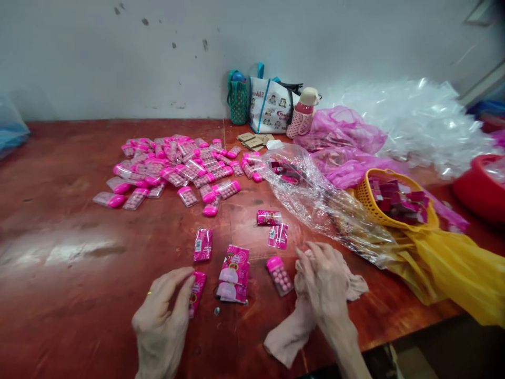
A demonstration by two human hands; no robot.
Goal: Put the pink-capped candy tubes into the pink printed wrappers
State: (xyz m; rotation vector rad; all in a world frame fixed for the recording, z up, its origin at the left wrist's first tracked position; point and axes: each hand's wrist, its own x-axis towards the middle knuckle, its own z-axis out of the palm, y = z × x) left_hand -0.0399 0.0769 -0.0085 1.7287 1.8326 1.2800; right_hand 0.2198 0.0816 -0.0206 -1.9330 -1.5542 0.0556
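My left hand (163, 313) pinches the edge of a pink printed sleeve (197, 295) low on the table. On the right, my right hand (325, 281) rests with bent fingers gripping a crumpled beige cloth (294, 329). Just left of the cloth lies a small clear candy bottle (280, 276) with a pink cap and round pink candies inside. Between my hands is a small overlapping stack of flat pink sleeves (233, 273). Another pink sleeve (202, 245) lies above my left hand, and two more pink printed pieces (278, 236) lie beyond the bottle.
A heap of pink-capped candy bottles (173, 166) covers the table's far middle. At right stand a yellow basket (365, 197) of pink pieces, clear plastic film (303, 195), a yellow bag (465, 263) and a red basin (475, 184). A tote bag (268, 108) and drink bottle (303, 113) stand by the wall.
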